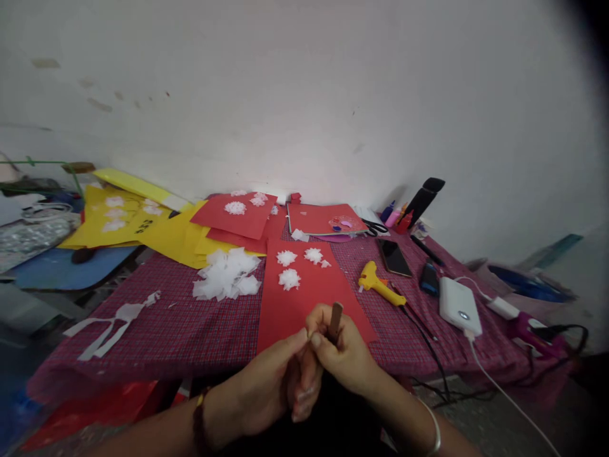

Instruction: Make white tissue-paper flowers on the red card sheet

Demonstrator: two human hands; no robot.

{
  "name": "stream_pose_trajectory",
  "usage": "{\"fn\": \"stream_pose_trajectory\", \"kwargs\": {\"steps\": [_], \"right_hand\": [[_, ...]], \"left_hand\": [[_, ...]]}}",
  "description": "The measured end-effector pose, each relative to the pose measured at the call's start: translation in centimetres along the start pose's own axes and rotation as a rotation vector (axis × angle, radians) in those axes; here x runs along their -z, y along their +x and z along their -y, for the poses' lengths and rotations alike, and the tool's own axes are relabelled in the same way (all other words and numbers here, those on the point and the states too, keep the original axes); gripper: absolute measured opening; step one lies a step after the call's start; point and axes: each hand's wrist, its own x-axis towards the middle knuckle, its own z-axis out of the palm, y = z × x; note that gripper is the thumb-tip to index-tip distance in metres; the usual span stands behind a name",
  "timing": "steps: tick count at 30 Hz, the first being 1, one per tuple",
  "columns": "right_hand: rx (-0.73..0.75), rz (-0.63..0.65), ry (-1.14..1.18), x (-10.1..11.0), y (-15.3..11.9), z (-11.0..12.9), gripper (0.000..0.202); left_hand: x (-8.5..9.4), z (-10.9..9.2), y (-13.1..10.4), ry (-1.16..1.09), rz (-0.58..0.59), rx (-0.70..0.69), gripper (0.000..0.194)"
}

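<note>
My left hand [273,384] and my right hand [349,355] meet over the near edge of the red paper sheet [314,311]. Tucked in my right hand's curled fingers is a brown flat stick [335,317], its end pointing up. The right thumb and index finger pinch together against my left thumb tip. My left hand is closed, its fingers pressed together; anything at the fingertips is too small to make out. Beyond the hands, white paper flowers [289,278] lie on the red sheet. To the left is a pile of white paper pieces [227,274].
A yellow glue gun [380,285], a phone [394,257] and a white power bank [460,306] with cables lie right. Scissors [375,226] and paint bottles [404,221] stand near the wall. Yellow sheets [174,235] and paper scraps [117,324] lie left on the checked tablecloth [190,339].
</note>
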Motion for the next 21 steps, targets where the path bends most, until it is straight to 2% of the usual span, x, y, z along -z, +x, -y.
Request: {"fn": "stream_pose_trajectory", "kwargs": {"steps": [5, 7, 9, 12, 14, 18, 21], "right_hand": [[-0.035, 0.058, 0.176, 0.1, 0.2, -0.9, 0.019], [-0.028, 0.073, 0.268, 0.3, 0.4, -1.1, 0.018], [-0.001, 0.048, 0.336, 0.7, 0.6, -1.2, 0.019], [0.045, -0.081, 0.356, 2.0, 1.1, -1.3, 0.024], [0.074, -0.190, 0.339, 3.3, 1.7, -1.5, 0.031], [0.133, -0.393, 0.314, 6.3, 3.2, -2.1, 0.040], [0.092, -0.451, 0.252, 8.5, 3.9, -2.7, 0.034]], "left_hand": [[0.0, -0.1, -0.1, -0.005, -0.009, 0.001, 0.057], [-0.3, -0.2, -0.2, 0.086, -0.042, -0.012, 0.055], [-0.8, -0.3, -0.5, 0.280, -0.069, -0.006, 0.049], [-1.6, -0.5, -0.9, 0.642, -0.044, 0.104, 0.036], [-2.0, -0.6, -1.0, 0.785, -0.033, 0.174, 0.029], [-2.1, -0.4, -0.8, 0.916, -0.021, 0.146, 0.030], [-1.7, 0.0, -0.6, 0.940, 0.003, 0.137, 0.037]]}}
